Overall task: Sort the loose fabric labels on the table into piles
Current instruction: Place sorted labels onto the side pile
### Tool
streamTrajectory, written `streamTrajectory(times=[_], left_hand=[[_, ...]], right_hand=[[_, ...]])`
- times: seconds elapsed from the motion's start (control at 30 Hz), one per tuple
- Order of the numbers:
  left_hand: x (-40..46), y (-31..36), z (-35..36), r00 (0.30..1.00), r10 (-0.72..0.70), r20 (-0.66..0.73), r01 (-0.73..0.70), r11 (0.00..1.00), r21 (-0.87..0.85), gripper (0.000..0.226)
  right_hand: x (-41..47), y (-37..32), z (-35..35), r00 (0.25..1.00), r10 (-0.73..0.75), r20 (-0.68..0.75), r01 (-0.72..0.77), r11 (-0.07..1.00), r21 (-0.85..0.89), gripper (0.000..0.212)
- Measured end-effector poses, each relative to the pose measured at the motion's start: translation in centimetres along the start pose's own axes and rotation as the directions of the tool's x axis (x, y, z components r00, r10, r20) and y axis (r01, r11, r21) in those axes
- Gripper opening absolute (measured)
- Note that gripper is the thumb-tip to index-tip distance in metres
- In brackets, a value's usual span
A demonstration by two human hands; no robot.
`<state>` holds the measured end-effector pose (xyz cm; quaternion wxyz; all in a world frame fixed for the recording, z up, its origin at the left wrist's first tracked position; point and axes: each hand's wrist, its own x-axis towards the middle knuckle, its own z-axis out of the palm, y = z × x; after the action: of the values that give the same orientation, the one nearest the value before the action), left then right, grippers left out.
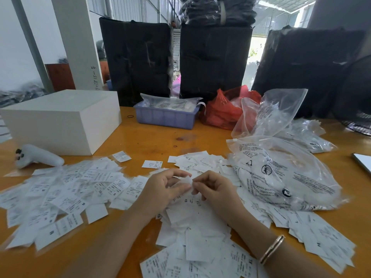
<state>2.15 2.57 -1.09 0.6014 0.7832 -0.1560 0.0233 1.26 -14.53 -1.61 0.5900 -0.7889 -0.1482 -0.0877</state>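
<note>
Above the middle heap of labels (pixel 192 223) on the table (pixel 152 139) | left hand (pixel 164 189) and right hand (pixel 216 189) pinch one label (pixel 189 180) between curled fingers | risk: thin labels cling, two may land in the left pile (pixel 60 193) together

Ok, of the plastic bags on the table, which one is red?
The red bag at the back, between the purple tray and the upright clear bag. Every other bag there is clear plastic, some with black print.
</note>
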Motion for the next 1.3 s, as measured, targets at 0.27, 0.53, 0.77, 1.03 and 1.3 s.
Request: streamTrajectory(times=[0.27, 0.53, 0.77, 1.03, 1.3], left_hand=[[0.5, -0.6, -0.6, 0.973, 0.036, -0.229, -0.014, 0.995, 0.096, 0.008], [0.9, -1.8, -4.7, 0.726, 0.051, -0.685, 0.180, 0.948, 0.261, 0.019], [0.2, -2.3, -5.8, 0.757, 0.047, -0.652, 0.495, 0.611, 0.618, 0.038], [0.4, -2.0, -5.1, 0.776, 0.281, -0.565, 0.323, 0.592, 0.738, 0.031], [0.1, -1.6, -2.6, 0.842, 0.420, -0.340, 0.005, 0.624, 0.782, 0.022]], right_hand=[[-0.4, -0.4, 0.2, 0.981, -0.191, 0.007, 0.182, 0.920, -0.348, 0.018], [2.9, -1.3, -10.3, 0.747, -0.339, -0.572, -0.073, 0.814, -0.577, 0.020], [2.8, 2.4, -15.9, 0.837, 0.271, -0.475, -0.538, 0.248, -0.806, 0.026], [2.6, 2.5, -15.2, 0.833, 0.103, -0.543, -0.531, 0.422, -0.735, 0.027], [2.8, 2.9, -15.5, 0.816, -0.117, -0.566, -0.512, 0.306, -0.802, 0.035]])
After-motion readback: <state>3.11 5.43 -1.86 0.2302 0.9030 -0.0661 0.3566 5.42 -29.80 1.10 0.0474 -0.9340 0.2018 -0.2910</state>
